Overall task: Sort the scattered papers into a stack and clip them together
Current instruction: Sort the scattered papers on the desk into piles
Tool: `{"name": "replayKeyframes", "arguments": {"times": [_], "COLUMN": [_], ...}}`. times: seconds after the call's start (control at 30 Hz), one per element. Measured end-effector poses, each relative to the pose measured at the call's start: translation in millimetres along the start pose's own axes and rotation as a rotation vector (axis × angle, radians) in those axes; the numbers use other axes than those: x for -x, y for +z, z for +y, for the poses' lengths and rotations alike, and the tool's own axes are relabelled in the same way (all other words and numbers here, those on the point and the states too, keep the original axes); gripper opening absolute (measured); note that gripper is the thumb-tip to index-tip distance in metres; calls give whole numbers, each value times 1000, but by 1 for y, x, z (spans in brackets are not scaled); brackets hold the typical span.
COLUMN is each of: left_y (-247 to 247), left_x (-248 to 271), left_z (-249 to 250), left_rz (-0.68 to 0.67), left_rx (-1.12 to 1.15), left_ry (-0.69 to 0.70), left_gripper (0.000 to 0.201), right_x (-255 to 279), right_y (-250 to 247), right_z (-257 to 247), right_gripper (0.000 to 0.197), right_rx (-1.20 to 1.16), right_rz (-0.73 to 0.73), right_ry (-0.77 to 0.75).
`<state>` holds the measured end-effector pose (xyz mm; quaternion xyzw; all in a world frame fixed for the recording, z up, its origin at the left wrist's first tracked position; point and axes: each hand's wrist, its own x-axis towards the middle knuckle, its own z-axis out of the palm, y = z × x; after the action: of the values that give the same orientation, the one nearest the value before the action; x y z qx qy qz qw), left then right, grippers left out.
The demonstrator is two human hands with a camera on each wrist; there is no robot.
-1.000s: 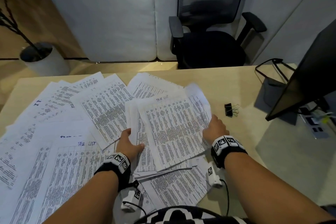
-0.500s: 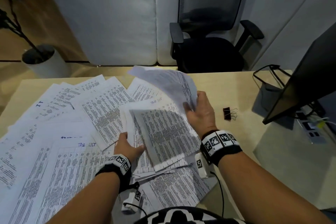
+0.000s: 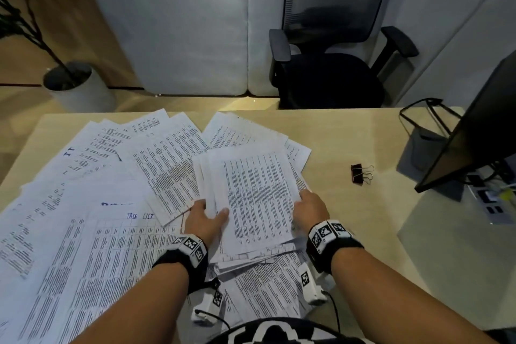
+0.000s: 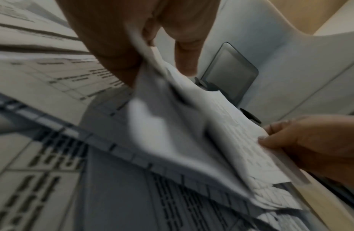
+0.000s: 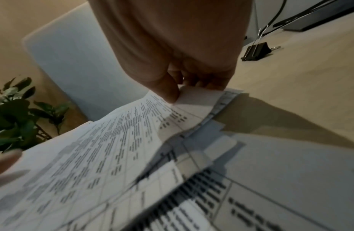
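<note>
Printed papers [image 3: 83, 232] scattered overlapping on desk, partial stack [image 3: 257, 198] centre, black binder clip [image 3: 358, 174] right

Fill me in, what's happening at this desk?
A person is gathering printed sheets into a stack at the middle of the desk. The left hand grips the stack's left edge, the right hand pinches its right edge. Many loose papers lie spread to the left. The black binder clip sits untouched to the right, so nothing is clipped yet.

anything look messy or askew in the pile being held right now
Yes. The stack gripped by the left hand and right hand is uneven: its sheets fan out at the left and near edges. Loose papers still sprawl, overlapping, across the desk.
</note>
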<state>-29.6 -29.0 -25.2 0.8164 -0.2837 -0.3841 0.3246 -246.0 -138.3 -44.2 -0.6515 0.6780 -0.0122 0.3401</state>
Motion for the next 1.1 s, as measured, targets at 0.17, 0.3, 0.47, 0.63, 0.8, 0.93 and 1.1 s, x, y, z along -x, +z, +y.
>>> {"name": "replayKeyframes", "arguments": {"times": [0.17,0.3,0.47,0.63,0.8,0.93,1.1], "left_y": [-5,-20,-37,-43,-42,-56,-58], "left_x": [9,11,4,8,9,14,11], "left_z": [16,36,49,43,57,80,82], "left_rz": [53,41,26,73,130,203,145], "left_rx": [98,340,594,547,569,705,756], "left_ry": [158,301,449,355,282,423,377], "left_gripper": [40,58,69,60,53,31,50], "right_x": [-8,-4,16,35,40,38,36], "right_y": [-18,-48,-71,-57,-56,-72,-66], "right_z": [-3,-25,-67,-74,-89,-97,-92], "right_gripper": [72,83,53,53,47,49,63], "right_rx": [-51,-686,-1025,-979,-966,-1056,-1084], "right_rz": [42,-95,28,-130,-45,-51,-18], "right_ry": [-9,-64,-283,-376,-436,-465,-406]}}
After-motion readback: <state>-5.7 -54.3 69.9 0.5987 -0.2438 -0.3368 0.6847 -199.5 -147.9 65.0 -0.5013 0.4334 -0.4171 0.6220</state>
